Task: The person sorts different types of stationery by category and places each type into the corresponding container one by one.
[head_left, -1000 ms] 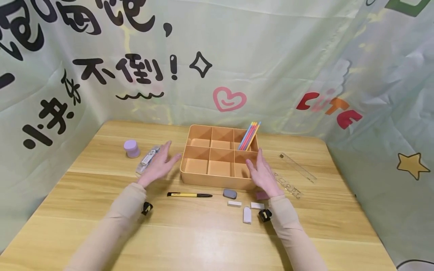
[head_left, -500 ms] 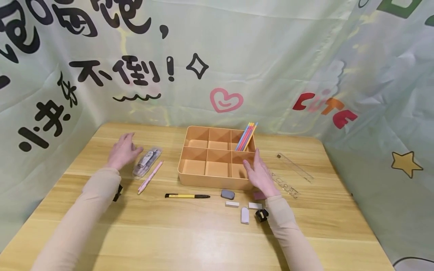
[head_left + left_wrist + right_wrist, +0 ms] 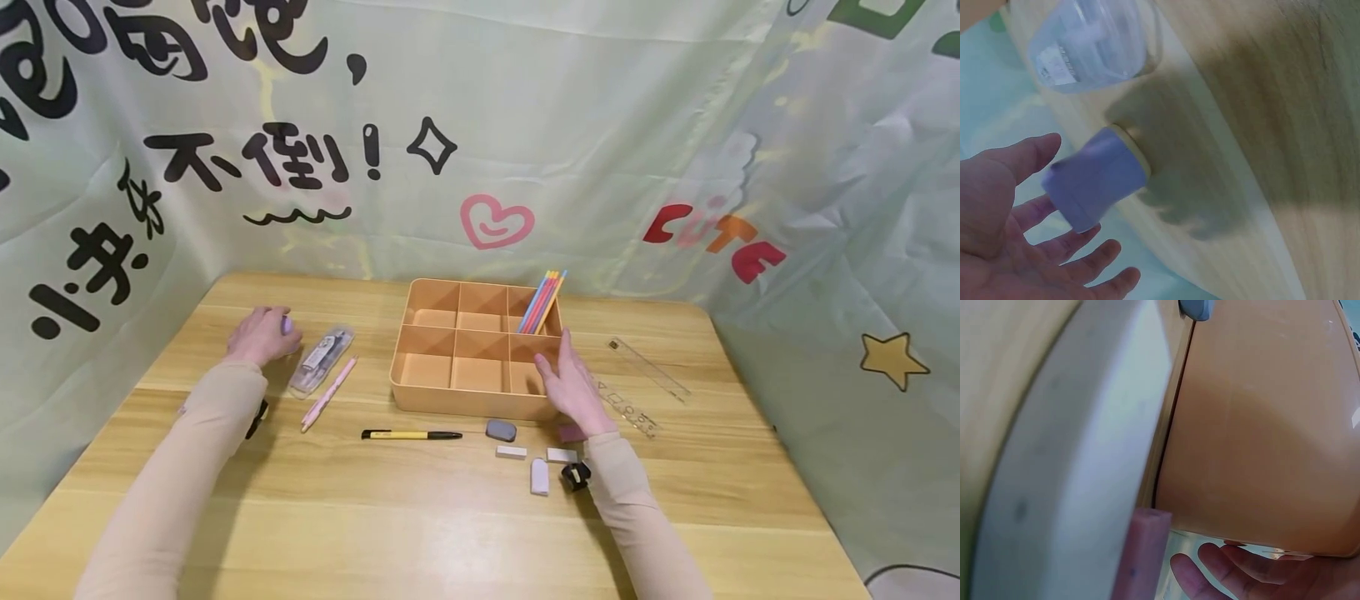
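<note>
A person's left hand (image 3: 259, 337) has moved outward, away from the clear case (image 3: 321, 362), and is now at a small purple object (image 3: 1099, 178) on the left side of the counter (image 3: 375, 525). Thumb and fingers are apart, spread around the object; whether they touch it is unclear. The work looks to be at the point of grasping, with nothing lifted. The right hand (image 3: 576, 392) has stayed at the right side of the tan organizer (image 3: 472, 402), its fingers straight against or beside the wall.

The purple object is smooth and matte, narrowed at the waist, standing upright on a pale yellow base. The clear case beside it is glossy, rounded, see-through plastic with a label. The organizer is smooth, slightly shiny, round-cornered, with six compartments; slim coloured pencils (image 3: 538, 304) lean in the back right one. The counter shows pale wood grain.
</note>
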Tool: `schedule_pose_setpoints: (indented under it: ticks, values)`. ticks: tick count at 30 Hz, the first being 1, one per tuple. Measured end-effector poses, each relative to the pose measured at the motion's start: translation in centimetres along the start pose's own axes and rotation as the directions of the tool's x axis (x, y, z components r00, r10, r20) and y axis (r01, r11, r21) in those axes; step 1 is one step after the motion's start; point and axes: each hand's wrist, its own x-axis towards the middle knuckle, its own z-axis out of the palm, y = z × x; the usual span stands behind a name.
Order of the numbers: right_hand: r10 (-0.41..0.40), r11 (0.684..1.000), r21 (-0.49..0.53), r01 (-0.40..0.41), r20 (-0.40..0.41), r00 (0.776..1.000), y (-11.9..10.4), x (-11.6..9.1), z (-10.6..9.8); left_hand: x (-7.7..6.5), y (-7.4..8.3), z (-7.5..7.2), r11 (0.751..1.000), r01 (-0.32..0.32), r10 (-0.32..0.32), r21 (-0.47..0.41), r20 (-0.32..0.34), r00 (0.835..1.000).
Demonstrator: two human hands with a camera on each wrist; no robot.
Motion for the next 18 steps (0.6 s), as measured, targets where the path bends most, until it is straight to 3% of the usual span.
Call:
schedule_pose_setpoints:
  ticks: [18]
  values:
    - [-0.033, 0.999, 0.004, 0.033, -0.020, 0.999, 0.03, -0.01, 0.10, 0.61, -0.66, 0.68, 0.999, -0.002, 0.002, -0.033, 0.004, 1.000]
